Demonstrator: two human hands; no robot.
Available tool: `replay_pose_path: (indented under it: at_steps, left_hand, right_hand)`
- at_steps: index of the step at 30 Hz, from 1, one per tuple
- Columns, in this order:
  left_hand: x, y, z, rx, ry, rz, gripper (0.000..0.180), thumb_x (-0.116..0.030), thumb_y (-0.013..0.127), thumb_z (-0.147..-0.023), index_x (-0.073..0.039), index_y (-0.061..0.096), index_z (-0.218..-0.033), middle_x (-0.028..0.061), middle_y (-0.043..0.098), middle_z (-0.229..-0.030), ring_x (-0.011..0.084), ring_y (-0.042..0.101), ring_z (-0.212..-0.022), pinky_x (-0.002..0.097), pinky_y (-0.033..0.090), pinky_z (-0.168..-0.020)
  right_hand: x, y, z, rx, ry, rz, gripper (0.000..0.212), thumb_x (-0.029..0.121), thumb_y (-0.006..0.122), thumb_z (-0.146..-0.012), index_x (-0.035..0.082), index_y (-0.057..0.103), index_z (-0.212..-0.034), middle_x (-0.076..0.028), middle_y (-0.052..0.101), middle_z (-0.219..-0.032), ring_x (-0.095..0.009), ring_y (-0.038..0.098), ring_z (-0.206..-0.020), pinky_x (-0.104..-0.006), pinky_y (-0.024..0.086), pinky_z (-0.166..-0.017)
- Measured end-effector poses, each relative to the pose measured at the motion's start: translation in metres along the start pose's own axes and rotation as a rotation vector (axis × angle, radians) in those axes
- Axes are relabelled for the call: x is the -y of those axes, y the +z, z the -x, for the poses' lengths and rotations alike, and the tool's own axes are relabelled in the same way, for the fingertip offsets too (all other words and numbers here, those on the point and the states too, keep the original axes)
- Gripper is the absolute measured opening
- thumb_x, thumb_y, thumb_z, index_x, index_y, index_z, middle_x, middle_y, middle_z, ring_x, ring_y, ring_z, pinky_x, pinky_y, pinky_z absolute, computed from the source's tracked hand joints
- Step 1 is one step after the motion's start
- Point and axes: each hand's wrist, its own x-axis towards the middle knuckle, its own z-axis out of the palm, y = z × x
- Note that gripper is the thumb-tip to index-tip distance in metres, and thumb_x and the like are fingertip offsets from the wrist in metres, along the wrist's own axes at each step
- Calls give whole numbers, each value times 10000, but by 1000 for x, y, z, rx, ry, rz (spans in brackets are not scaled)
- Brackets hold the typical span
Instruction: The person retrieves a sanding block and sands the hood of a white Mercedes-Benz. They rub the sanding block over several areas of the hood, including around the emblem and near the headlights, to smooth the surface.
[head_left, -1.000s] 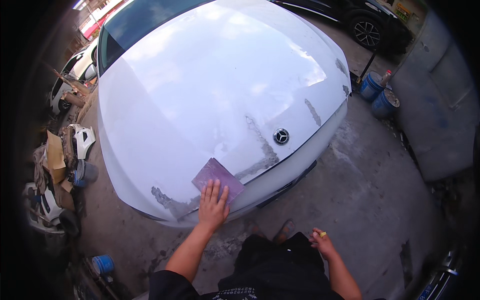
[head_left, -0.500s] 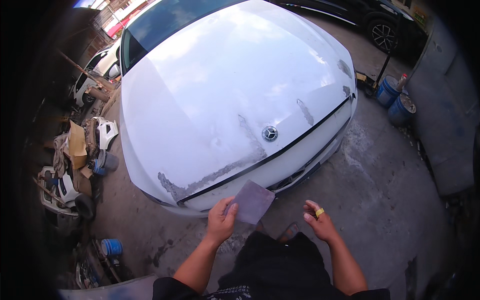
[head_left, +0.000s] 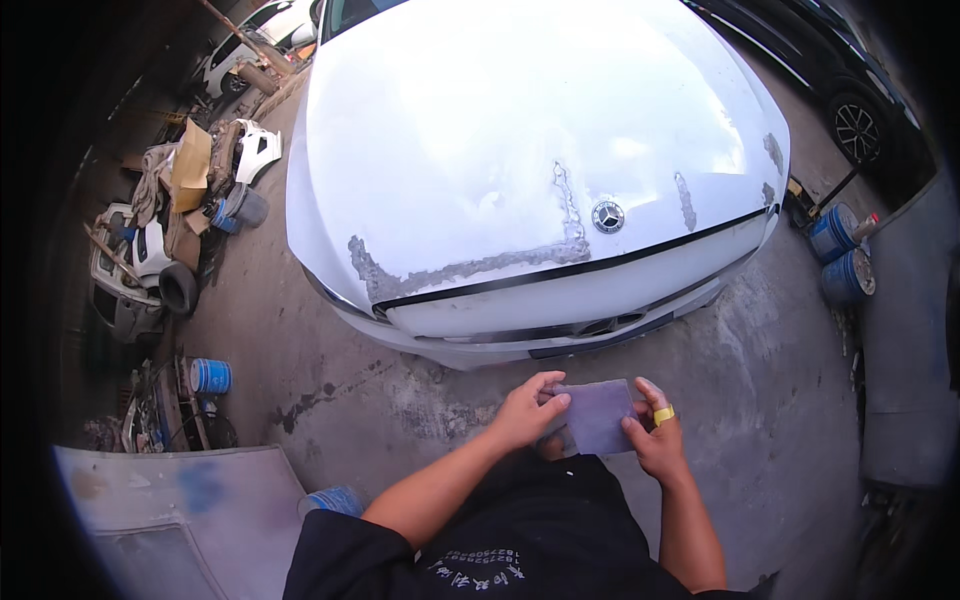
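Note:
Between my hands, in front of my body, is a flat square purple-grey sheet (head_left: 600,420) that looks like sandpaper. My left hand (head_left: 530,412) grips its left edge, thumb on the near face. At the right edge my right hand (head_left: 655,432), with a yellow band around one finger, pinches it too. Beyond them stands a white car; its hood (head_left: 480,140) has rough grey patches (head_left: 480,268) along the front left edge and a streak (head_left: 686,200) right of the round emblem (head_left: 608,216). Neither hand touches the car.
Blue buckets (head_left: 848,275) stand by a grey panel (head_left: 910,330) on the right. At the left lie car parts, a tyre (head_left: 178,288) and cardboard (head_left: 190,165). A blue tin (head_left: 210,376) and a painted panel (head_left: 190,510) are nearer. A black car (head_left: 855,125) stands far right.
My right hand, apart and empty before, has moved in and taken hold of the sheet's right edge. The view has tipped down, so the car sits higher and farther right.

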Motion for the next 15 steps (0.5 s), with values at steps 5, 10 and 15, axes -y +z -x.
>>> replay_pose_path:
  at_steps: [5, 10, 15]
  left_hand:
    - [20, 2, 31, -3, -119, 19, 583, -355, 643, -933, 12, 484, -1357, 217, 619, -1216, 279, 635, -1090, 376, 502, -938]
    - [72, 12, 58, 18, 69, 88, 792, -464, 588, -954, 27, 279, -1492, 250, 447, -1421, 314, 501, -1289, 400, 424, -1045]
    - [126, -36, 68, -155, 100, 163, 692, -426, 534, -986, 33, 335, -1465, 231, 475, -1399, 316, 515, -1270, 402, 418, -1048]
  right_hand:
    - [2, 19, 6, -47, -99, 207, 609, 3, 648, -854, 86, 451, -1424, -90, 644, -1016, -142, 624, -884, -311, 529, -802]
    - [6, 67, 25, 89, -194, 382, 610, 5, 643, -851, 73, 444, -1424, -137, 674, -993, -198, 673, -853, -324, 542, -762]
    - [-35, 95, 42, -37, -125, 349, 623, 19, 642, -850, 57, 422, -1431, -96, 666, -962, -168, 647, -822, -314, 536, -748]
